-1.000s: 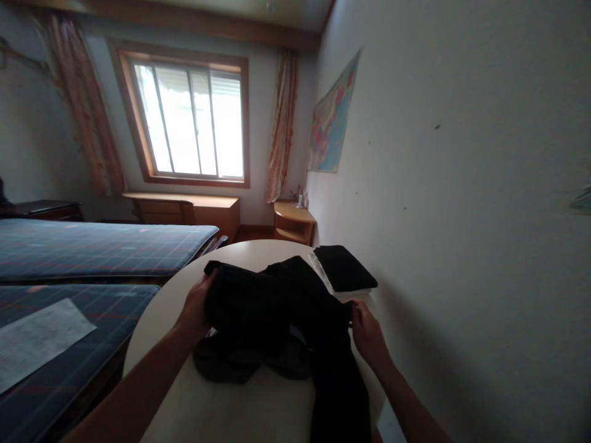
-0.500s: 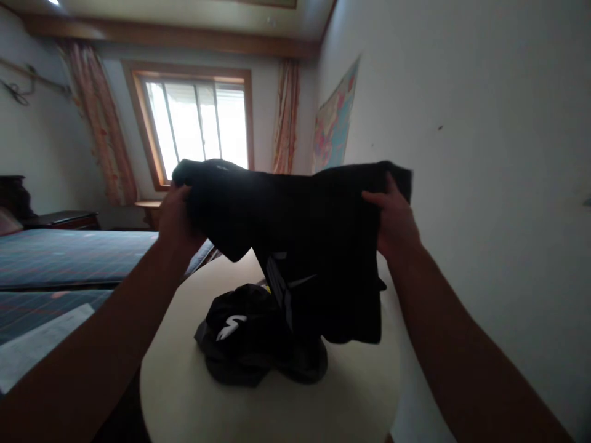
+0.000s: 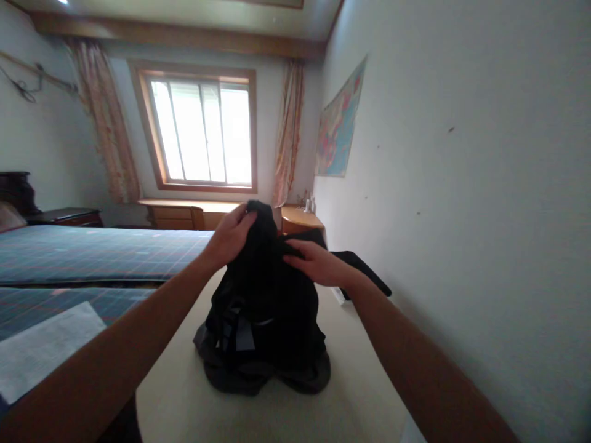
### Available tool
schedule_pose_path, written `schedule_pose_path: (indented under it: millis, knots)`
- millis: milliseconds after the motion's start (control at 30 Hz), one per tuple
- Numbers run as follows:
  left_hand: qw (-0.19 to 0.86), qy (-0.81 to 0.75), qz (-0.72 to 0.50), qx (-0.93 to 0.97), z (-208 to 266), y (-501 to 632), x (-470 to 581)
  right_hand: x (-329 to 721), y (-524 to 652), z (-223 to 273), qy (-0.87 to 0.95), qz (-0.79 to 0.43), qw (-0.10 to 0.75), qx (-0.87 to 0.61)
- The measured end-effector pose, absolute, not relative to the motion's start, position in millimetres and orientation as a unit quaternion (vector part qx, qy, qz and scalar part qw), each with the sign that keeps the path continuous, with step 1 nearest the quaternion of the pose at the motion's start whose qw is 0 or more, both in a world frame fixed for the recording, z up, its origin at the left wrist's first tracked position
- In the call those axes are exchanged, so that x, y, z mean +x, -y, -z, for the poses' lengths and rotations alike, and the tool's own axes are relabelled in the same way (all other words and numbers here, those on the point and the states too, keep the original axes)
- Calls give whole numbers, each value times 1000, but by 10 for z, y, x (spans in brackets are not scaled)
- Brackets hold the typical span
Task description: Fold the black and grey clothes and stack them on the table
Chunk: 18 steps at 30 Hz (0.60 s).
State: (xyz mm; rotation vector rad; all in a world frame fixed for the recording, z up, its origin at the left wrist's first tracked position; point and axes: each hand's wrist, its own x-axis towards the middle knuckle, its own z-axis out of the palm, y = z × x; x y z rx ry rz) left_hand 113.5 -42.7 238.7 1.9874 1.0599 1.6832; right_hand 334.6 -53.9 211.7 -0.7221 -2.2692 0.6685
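Note:
Between my hands hangs a black garment [image 3: 272,289] with a thin pale swoosh and a grey paper tag. Its cut cannot be made out in the folds. My left hand [image 3: 233,234] pinches its top edge, at the highest point. A little lower and to the right, my right hand [image 3: 314,261] grips the cloth with fingers and thumb. Beneath the garment lies a black and dark grey bundle of cloth [image 3: 240,381], mostly covered. Both are over a cream table [image 3: 277,421].
Behind my right forearm lies another dark flat item [image 3: 362,271], with a small white object [image 3: 340,296] beside it. A bed with a plaid cover [image 3: 115,252] and a paper sheet [image 3: 50,351] are at left. A wall [image 3: 484,246] stands close on the right.
My hands have come closer together and lower, so the garment, held wide before, is now bunched. It has shifted over the bundle, hiding the bundle's white mark.

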Motion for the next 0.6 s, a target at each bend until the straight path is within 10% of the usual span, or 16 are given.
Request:
schedule_pose_path:
  millis: [300,600]
  knots:
    - [138,-343,-160,915,-1127,517,1121,3626,129,-1374,880,-223,93,-410]
    - [173,-416,-389,803,-251,562,989,4800,-399,-361,574,15,238,-783]
